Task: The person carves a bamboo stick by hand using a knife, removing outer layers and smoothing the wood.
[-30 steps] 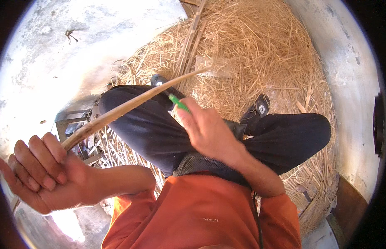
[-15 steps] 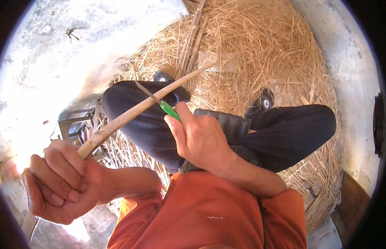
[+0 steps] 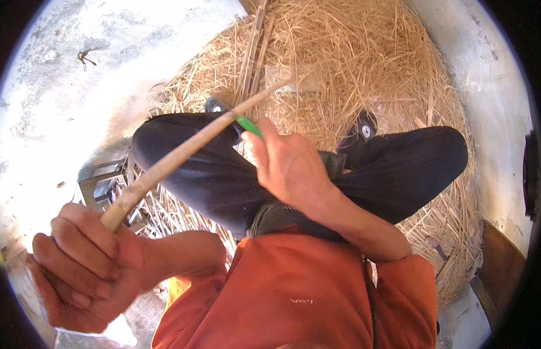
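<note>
Straw (image 3: pixel 363 52), pale wall (image 3: pixel 497 134), left fingers (image 3: pixel 78 250) gripping stick (image 3: pixel 177 156), right fingers (image 3: pixel 270 137) apparently round green handle (image 3: pixel 249 125)

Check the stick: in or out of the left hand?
In: the left hand is curled around the thicker part of the stick, thin tip pointing away.

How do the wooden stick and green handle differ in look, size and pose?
The wooden stick is pale brown, the green handle bright green. The stick looks far longer than the handle's visible part. The stick slants up toward the right, the handle down toward the right. Both are held: stick in left hand, handle in right hand.
</note>
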{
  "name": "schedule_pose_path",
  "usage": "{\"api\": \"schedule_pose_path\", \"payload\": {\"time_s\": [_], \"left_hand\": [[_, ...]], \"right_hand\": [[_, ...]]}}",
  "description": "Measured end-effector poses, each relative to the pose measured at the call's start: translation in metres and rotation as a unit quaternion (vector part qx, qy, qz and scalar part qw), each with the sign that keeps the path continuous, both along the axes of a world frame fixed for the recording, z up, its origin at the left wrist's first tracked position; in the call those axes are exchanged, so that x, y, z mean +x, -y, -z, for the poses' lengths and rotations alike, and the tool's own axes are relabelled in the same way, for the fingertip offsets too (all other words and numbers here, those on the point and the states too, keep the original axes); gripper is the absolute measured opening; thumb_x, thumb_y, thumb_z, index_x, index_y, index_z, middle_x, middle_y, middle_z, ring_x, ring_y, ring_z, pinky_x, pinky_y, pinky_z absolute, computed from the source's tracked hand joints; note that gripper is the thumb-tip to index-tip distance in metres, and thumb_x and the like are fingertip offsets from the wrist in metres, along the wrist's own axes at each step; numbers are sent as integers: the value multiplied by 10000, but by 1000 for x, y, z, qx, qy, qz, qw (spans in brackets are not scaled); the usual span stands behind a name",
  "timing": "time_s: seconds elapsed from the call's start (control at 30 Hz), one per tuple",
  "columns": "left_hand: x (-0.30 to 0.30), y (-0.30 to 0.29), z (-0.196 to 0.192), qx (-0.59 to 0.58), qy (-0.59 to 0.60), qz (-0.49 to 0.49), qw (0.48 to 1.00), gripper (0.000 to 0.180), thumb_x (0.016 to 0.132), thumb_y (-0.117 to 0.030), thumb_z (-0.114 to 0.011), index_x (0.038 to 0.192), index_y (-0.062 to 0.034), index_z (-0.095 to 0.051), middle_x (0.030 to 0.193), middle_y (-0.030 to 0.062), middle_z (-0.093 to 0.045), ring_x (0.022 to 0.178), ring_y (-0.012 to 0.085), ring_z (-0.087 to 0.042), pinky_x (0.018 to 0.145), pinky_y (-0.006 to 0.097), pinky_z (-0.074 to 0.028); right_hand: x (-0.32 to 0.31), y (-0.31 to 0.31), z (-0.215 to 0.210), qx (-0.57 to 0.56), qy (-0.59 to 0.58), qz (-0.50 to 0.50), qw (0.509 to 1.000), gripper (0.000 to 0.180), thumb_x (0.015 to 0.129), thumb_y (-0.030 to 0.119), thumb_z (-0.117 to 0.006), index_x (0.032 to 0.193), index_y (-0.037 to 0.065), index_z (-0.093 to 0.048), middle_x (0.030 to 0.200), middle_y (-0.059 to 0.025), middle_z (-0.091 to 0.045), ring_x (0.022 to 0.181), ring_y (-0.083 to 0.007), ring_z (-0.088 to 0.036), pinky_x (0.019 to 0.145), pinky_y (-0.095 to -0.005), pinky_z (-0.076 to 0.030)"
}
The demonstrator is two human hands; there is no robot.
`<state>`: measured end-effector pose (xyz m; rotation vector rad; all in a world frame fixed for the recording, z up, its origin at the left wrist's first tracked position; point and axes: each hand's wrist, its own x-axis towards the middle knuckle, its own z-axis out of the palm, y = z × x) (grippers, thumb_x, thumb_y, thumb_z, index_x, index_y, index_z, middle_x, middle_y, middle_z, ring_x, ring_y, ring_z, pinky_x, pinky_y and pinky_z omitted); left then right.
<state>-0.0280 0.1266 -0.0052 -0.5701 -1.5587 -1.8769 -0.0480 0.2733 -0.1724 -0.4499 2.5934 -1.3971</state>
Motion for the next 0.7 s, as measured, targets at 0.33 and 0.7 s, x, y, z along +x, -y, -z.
{"api": "schedule_pose_path", "payload": {"time_s": [0.33, 0.7], "left_hand": [[0, -1, 4, 35, -17, -25, 999, 398, 835, -88, -430, 491, -194, -261, 377, -30, -276, 248, 47, -176, 248, 182, -161], [4, -3, 7, 36, -30, -45, 998, 406, 832, -105, -437, 496, -206, -233, 379, -45, -278, 251, 39, -186, 258, 183, -159]], "right_hand": [[-6, 0, 35, -31, 18, 3, 999, 352, 969, 300, -420, 999, -39, -509, 513, -227, -549, 491, -414, -583, 441, -495, -464], [-18, -12, 43, 3, 103, -1, 995, 351, 966, 272, -421, 969, -58, -538, 608, -275, -575, 580, -456, -589, 550, -510, -466]]}}
